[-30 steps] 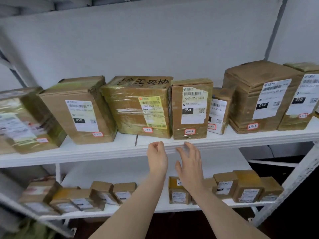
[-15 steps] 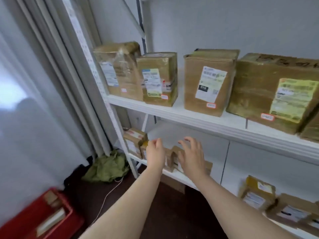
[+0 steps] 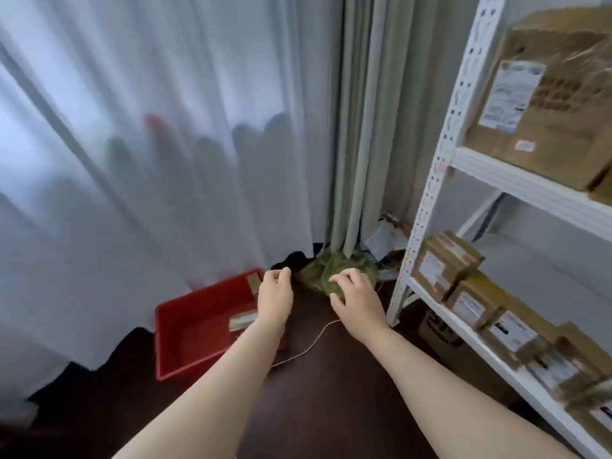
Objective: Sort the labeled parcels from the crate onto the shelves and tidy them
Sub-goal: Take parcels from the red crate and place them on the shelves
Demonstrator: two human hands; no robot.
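A red crate [image 3: 192, 329] stands on the dark floor at lower left, with brown parcels [image 3: 243, 321] inside near its right wall. My left hand [image 3: 275, 298] hovers over the crate's right edge, fingers loosely curled, holding nothing. My right hand [image 3: 356, 298] hangs empty to its right, above the floor, fingers relaxed. On the right, the white shelf rack [image 3: 440, 180] carries a large taped labeled parcel [image 3: 546, 97] on its upper board and a row of small labeled parcels [image 3: 477, 299] on the lower board.
White and grey curtains [image 3: 198, 127] fill the left and centre. A crumpled green cloth [image 3: 326, 268] lies at the curtain's foot. A thin white cord [image 3: 308, 346] runs across the floor. Papers [image 3: 385, 238] are piled behind the rack's post.
My view has swung left and down from the shelves to the floor and the red crate. Both empty hands have moved with it, from the shelf front to over the crate.
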